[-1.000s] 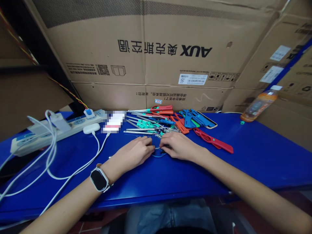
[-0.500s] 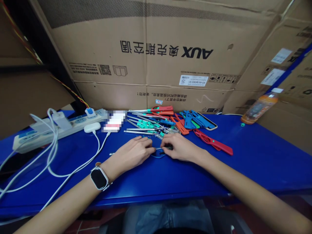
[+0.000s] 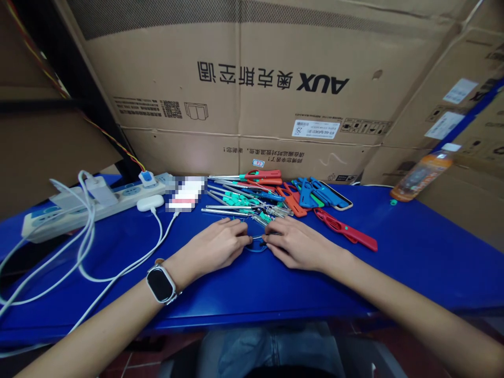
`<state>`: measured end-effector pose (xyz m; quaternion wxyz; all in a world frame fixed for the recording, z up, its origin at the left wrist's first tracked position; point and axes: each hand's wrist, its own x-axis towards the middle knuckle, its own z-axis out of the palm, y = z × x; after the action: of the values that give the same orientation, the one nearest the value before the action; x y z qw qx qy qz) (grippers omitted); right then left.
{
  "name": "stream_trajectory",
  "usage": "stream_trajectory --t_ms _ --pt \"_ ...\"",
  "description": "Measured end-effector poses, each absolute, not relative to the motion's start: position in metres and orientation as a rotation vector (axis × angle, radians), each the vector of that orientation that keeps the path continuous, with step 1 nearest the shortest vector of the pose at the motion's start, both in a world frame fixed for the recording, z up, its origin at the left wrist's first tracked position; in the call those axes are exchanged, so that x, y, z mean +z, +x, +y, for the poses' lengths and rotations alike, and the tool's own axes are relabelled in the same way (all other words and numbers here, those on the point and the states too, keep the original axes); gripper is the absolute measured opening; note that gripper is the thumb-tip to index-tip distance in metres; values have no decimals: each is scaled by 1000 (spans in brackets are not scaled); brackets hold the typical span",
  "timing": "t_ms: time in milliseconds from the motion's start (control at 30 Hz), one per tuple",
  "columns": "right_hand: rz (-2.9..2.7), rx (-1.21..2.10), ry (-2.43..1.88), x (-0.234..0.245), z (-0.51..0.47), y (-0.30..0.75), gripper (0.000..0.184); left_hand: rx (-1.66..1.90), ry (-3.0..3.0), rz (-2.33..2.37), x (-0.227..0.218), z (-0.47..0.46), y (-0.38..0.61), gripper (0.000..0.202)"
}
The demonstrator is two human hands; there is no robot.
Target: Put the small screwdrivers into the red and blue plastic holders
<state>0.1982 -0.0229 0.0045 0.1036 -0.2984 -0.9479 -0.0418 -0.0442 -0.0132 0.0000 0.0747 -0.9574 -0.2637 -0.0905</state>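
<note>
My left hand [image 3: 222, 244] and my right hand [image 3: 301, 245] face each other low over the blue table. Fingertips of both are pinched on a short, thin silvery wire [image 3: 257, 238] stretched across the gap. Just below it a thin blue wire [image 3: 255, 249] loops between the hands. What else lies inside either grip is hidden by the fingers. Right behind the hands is a heap of slim metal tubes [image 3: 226, 210] and small green pieces [image 3: 236, 198]. Blue handle shells [image 3: 331, 194] and red long-nosed lighter bodies [image 3: 263, 175] lie around that heap.
A red handle [image 3: 346, 229] lies to the right, an orange drink bottle [image 3: 423, 176] behind it. Left are a power strip [image 3: 129, 194], white cables [image 3: 134, 270] and a blurred-out phone [image 3: 187, 194]. A cardboard wall [image 3: 268, 121] closes off the back.
My right hand has turned over more and its fingers now cover the dark piece that showed in them. The metal tip left of my left hand no longer shows. The view shifted slightly.
</note>
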Motion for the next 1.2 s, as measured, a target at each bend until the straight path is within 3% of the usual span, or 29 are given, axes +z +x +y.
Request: stream_trajectory --t_ms 267,633,900,1200 --pt "-2827 -281 -907 -1 -26 197 28 -233 -2861 -801 0 -13 -43 14" --pt "-2714 -103 -960 -2 -29 197 24 -342 -2906 -824 -2 -10 -46 22" --pt "-2697 -127 -961 -7 -31 197 25 -628 -3162 -1113 4 -1 -44 16" --pt "-2739 -170 -981 -5 -28 194 26 -261 -3336 -1166 13 32 -15 17"
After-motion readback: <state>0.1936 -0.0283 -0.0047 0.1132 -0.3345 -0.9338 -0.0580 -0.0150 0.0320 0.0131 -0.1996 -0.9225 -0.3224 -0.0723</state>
